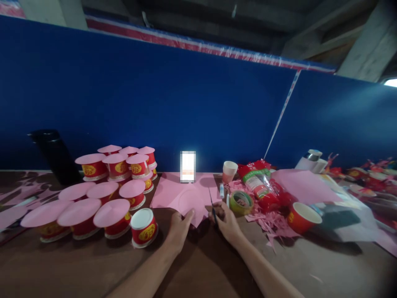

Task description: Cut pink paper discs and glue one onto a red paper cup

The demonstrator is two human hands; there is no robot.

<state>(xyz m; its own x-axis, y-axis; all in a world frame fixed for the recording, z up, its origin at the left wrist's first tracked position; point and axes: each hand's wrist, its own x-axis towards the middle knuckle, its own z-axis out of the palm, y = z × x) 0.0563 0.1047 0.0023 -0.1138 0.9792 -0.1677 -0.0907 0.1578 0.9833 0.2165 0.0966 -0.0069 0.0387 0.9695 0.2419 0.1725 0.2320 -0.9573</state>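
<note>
My left hand (181,227) pinches the near edge of a piece of pink paper (190,203), with the thumb on top. A faint round outline shows on that piece. Closed around dark scissors (213,209), my right hand (226,221) is just right of the paper, the slim blades pointing away from me. The handles are partly hidden by the fingers. Under and behind the held piece lie larger pink sheets (164,190). Left of my left hand, a red paper cup (144,229) stands upside down on the table.
Several red cups with pink cone tops (113,213) stand at left, before a black bottle (56,157). A lit phone (187,167) stands behind the sheets. Green tape (241,202), pink scraps (276,223), a red packet (259,182) and an upright cup (302,217) lie right.
</note>
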